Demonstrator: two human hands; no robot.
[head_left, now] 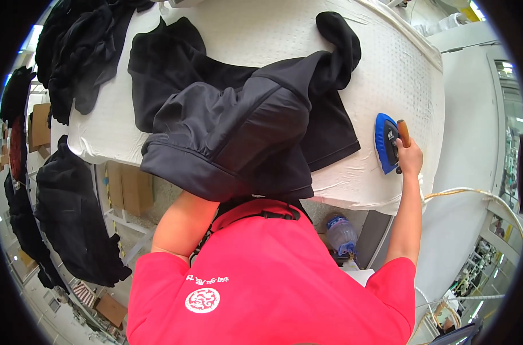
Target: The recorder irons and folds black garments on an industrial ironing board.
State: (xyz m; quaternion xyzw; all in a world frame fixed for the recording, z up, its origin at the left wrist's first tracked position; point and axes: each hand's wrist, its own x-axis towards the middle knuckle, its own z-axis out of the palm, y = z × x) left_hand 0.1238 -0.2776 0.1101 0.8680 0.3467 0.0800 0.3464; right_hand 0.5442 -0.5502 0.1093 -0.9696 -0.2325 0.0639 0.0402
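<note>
A black garment (255, 123), its smooth panels bunched up, lies over the near edge of a white padded ironing table (244, 31). One narrow tube of it, like a sleeve, curls at the far right. My left forearm (186, 221) runs up under the garment's near hem; the hand itself is hidden by the cloth. On the right part of the table, an iron (381, 142) with a blue rim and a brown handle sits apart from the garment. My right hand (410, 156) is closed round the iron's handle.
More black garments (80, 52) are heaped at the far left, and others (71, 213) hang left of the table. Cardboard boxes (129, 187) stand below. A large plastic bottle (342, 233) is under the near edge. A pale cable (474, 191) runs off right.
</note>
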